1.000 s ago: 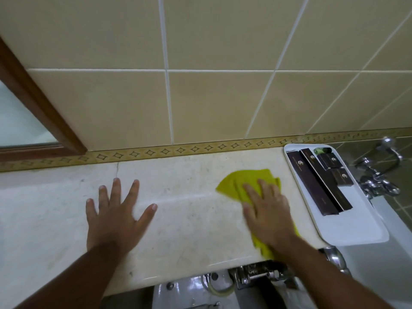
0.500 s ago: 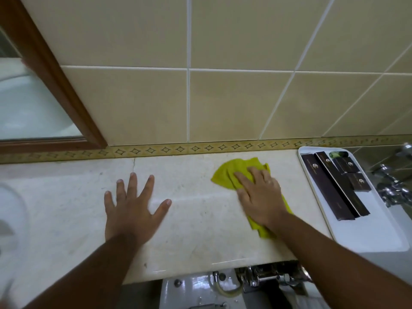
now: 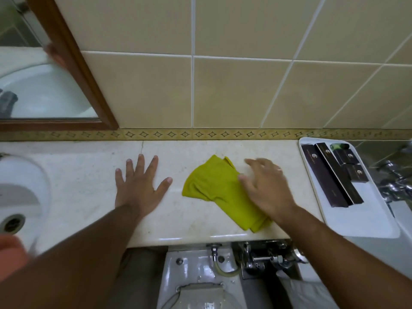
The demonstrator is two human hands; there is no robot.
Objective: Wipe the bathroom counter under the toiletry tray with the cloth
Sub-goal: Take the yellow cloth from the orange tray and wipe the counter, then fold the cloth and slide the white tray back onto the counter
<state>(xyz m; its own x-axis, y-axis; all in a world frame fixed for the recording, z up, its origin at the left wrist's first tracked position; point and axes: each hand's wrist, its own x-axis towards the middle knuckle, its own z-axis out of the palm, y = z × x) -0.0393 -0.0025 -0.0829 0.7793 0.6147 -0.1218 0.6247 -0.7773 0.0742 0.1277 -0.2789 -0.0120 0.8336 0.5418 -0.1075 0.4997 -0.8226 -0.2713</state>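
Yellow-green cloth [image 3: 219, 192] lying crumpled on counter [image 3: 89, 175], mid-right. R hand [image 3: 266, 188] resting flat on its right part, fingers [image 3: 253, 162] spread loose, not gripping. L hand [image 3: 138, 186] pressing flat on bare counter w/ fingers splayed wide. Toiletry tray [image 3: 367, 219] sitting at far right end, apart from cloth.

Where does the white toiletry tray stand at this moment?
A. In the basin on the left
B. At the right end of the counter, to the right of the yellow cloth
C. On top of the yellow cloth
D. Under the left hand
B: the white tray with its dark boxes sits at the counter's right end, beyond the right hand and apart from the yellow cloth.
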